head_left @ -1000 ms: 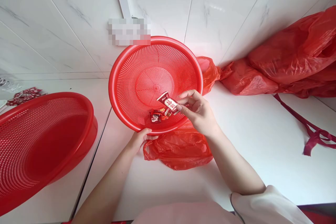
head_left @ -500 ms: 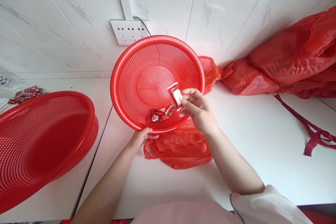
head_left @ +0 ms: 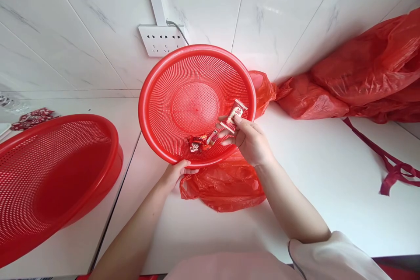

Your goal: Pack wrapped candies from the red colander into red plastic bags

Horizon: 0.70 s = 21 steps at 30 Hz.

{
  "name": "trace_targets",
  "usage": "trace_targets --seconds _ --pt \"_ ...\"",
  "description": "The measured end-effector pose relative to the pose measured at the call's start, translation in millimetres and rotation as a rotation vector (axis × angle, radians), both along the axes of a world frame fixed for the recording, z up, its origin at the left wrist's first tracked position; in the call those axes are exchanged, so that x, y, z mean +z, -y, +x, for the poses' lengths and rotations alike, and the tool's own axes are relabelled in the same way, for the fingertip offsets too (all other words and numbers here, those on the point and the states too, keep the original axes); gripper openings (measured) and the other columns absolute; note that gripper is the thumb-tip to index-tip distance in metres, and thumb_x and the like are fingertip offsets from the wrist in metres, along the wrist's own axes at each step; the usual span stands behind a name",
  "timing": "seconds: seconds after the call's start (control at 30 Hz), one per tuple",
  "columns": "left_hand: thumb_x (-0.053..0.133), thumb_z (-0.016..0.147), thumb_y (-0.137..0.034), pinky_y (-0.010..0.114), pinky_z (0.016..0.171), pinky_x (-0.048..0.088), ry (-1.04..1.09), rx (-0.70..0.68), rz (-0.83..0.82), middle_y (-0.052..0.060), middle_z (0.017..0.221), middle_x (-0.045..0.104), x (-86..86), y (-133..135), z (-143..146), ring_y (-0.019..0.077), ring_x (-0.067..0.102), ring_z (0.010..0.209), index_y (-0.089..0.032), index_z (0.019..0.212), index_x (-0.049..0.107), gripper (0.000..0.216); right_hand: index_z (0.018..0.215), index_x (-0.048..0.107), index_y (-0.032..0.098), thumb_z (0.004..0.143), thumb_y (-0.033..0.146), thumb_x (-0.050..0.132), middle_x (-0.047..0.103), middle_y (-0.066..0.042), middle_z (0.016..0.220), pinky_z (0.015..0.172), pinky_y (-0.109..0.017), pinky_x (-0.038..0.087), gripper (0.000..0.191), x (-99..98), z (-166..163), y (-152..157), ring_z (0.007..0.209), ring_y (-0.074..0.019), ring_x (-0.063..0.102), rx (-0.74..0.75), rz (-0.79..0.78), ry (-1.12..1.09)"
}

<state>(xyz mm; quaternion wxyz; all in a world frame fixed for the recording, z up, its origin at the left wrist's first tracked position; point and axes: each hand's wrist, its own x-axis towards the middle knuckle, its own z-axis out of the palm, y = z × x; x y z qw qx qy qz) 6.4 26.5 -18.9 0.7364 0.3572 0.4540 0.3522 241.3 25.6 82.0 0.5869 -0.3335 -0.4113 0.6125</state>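
Note:
A round red plastic basket [head_left: 154,140] with mesh walls leans toward me in the middle of the view. My left hand [head_left: 177,175] grips its near rim, thumb on top and fingers beneath. Between the thumb and fingers of my right hand [head_left: 251,138] is a small wrapped candy [head_left: 234,116], red and cream with printing, held above the right side of the basket. Several wrapped candies [head_left: 203,141] lie together inside the basket near the front. A crumpled red plastic bag [head_left: 226,186] lies under the basket's near edge.
A second red mesh basket [head_left: 108,140] stands at the left. Filled red plastic bags [head_left: 361,70] rest against the tiled wall on the right, beside a dark red strap [head_left: 392,175]. A white socket panel [head_left: 161,40] is behind the basket. A patterned red cloth [head_left: 33,118] lies far left.
My right hand has turned the candy and shifted it slightly to the right, so its printed face shows more. My left hand and the basket have hardly moved.

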Motion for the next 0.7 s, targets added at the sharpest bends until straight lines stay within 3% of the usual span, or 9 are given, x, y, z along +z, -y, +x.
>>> trace_targets --seconds 0.27,0.5,0.6,0.7 --pt "0.062 0.074 -0.021 0.034 0.081 0.058 0.010 -0.014 -0.017 0.012 0.109 0.071 -0.8 -1.3 0.4 0.0264 0.067 0.100 -0.010 0.101 0.071 0.030 0.098 0.074 0.019 0.090 0.036 0.056 0.071 -0.003 0.074 0.068 -0.026 0.053 0.026 0.0 2.4 5.0 0.067 -0.0138 0.066 -0.009 0.119 0.201" --pt "0.061 0.078 -0.020 0.034 0.081 0.058 0.032 -0.022 0.008 0.012 0.112 0.070 2.2 -0.2 0.5 0.0266 0.067 0.101 -0.011 0.108 0.069 0.032 0.095 0.074 0.018 0.092 0.040 0.055 0.073 -0.003 0.079 0.072 -0.029 0.054 0.029 9.3 -0.5 15.3 0.071 -0.0155 0.068 0.011 0.186 0.375" --pt "0.060 0.079 -0.020 0.034 0.083 0.057 0.042 -0.022 -0.006 0.012 0.114 0.070 1.4 0.2 -0.3 0.0257 0.067 0.100 -0.011 0.107 0.069 0.031 0.097 0.072 0.017 0.088 0.042 0.060 0.073 -0.004 0.081 0.066 -0.028 0.055 0.030 10.4 4.4 17.1 0.067 -0.0156 0.068 0.163 0.183 0.484" --pt "0.060 0.079 -0.022 0.035 0.084 0.057 0.035 -0.033 -0.041 0.013 0.109 0.071 -0.6 0.7 -1.2 0.0258 0.070 0.095 -0.010 0.104 0.070 0.030 0.095 0.073 0.019 0.083 0.039 0.066 0.073 -0.003 0.083 0.067 -0.027 0.053 0.024 14.7 17.2 19.9 0.071 -0.0157 0.067 0.400 0.251 0.770"
